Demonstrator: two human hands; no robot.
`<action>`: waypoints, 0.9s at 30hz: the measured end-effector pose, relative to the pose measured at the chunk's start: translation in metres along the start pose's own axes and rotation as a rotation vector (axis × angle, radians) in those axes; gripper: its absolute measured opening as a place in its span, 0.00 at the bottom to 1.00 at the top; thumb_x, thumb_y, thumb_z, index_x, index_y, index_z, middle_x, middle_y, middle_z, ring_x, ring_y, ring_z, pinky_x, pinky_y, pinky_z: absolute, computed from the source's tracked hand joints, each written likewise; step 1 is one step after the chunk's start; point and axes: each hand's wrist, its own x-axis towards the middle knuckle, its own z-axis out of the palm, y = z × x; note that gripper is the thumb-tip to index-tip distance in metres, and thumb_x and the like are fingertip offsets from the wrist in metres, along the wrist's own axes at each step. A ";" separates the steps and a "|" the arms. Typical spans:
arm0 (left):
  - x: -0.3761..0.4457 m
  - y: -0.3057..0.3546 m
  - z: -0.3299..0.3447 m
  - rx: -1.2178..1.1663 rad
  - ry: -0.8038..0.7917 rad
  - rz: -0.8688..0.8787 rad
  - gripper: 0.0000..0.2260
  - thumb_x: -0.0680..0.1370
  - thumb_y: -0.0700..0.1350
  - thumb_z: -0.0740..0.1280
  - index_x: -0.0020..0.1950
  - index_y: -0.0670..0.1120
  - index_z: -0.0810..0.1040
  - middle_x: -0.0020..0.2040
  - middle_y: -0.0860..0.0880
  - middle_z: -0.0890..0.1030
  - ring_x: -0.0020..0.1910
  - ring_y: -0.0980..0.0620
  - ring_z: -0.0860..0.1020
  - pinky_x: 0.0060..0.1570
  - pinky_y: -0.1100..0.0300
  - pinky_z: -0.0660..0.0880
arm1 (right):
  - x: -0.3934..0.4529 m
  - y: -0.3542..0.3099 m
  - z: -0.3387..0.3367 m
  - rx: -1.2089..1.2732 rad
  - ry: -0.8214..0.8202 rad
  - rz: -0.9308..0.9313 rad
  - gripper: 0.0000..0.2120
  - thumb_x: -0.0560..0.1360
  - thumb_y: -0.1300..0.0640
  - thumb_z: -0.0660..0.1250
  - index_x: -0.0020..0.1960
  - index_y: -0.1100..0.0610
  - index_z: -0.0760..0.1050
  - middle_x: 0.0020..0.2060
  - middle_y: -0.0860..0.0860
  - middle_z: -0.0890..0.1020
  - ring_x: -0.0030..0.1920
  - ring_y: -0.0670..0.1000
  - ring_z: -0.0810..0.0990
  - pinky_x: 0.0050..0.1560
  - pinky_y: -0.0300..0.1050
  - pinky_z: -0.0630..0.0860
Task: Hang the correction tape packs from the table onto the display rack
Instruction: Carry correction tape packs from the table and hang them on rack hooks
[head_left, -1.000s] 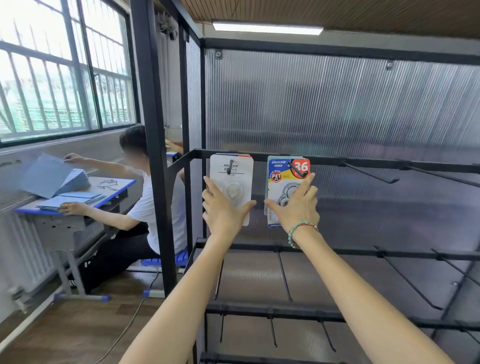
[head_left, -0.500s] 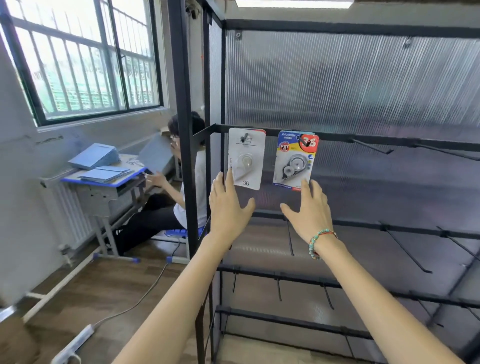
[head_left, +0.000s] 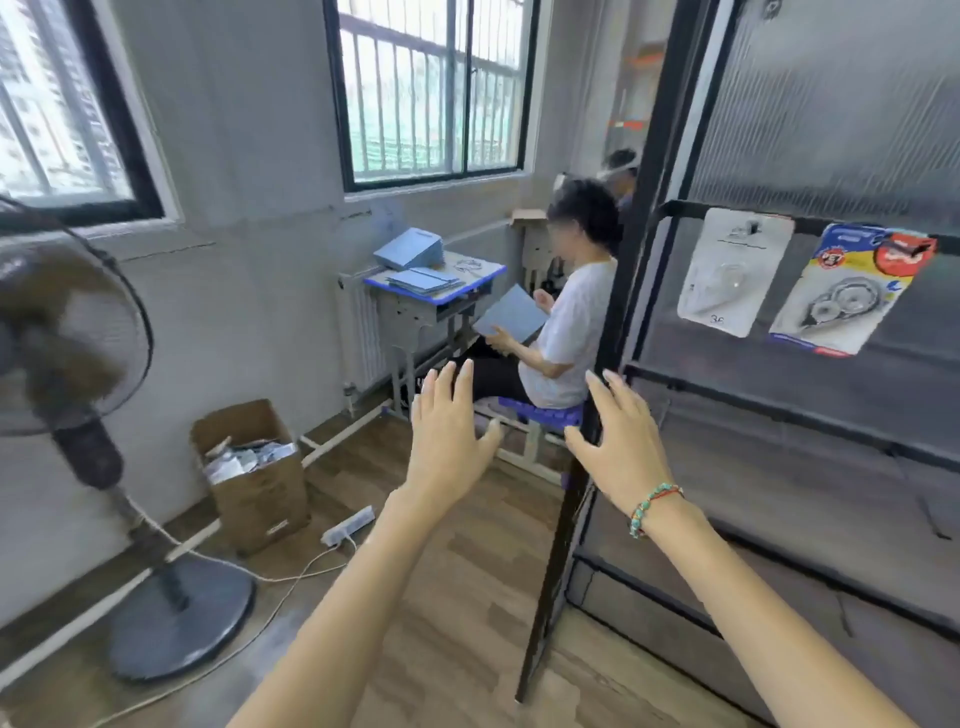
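Packs are hanging side by side on the display rack: white-backed correction tape pack, colourful correction tape pack. Left hand and right hand are hovering spread wide, holding nothing. Light, stiff cards, probably; I'd be pinching near the hang hole.

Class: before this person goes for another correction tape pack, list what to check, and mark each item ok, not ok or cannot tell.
1. Left hand free, fingers straight, no grip on anything: ok.
2. Right hand free, fingers spread: ok.
3. White pack hanging from the top bar of the display rack: ok.
4. Coloured pack hanging beside it, tilted, facing out: ok.
5. White pack shows its printed front: not ok, plain back faces out.
6. More packs waiting on the table: cannot tell, none in view.
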 end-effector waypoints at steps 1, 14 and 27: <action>-0.007 -0.019 -0.016 0.019 0.022 -0.032 0.32 0.78 0.48 0.65 0.78 0.43 0.55 0.77 0.42 0.59 0.77 0.42 0.53 0.75 0.47 0.52 | -0.003 -0.020 0.012 0.004 -0.022 -0.041 0.32 0.78 0.50 0.62 0.77 0.53 0.53 0.77 0.51 0.55 0.76 0.52 0.53 0.74 0.49 0.54; -0.212 -0.263 -0.243 0.242 0.218 -0.513 0.32 0.79 0.47 0.64 0.78 0.43 0.53 0.76 0.44 0.60 0.76 0.44 0.56 0.74 0.51 0.54 | -0.092 -0.333 0.171 0.114 -0.260 -0.509 0.30 0.77 0.52 0.64 0.75 0.54 0.60 0.74 0.55 0.60 0.74 0.54 0.57 0.74 0.49 0.53; -0.387 -0.408 -0.397 0.352 0.443 -0.993 0.32 0.80 0.50 0.63 0.79 0.43 0.51 0.76 0.43 0.59 0.76 0.45 0.56 0.73 0.49 0.58 | -0.182 -0.572 0.286 0.116 -0.533 -0.932 0.30 0.77 0.50 0.62 0.76 0.53 0.58 0.75 0.54 0.59 0.75 0.53 0.56 0.73 0.48 0.55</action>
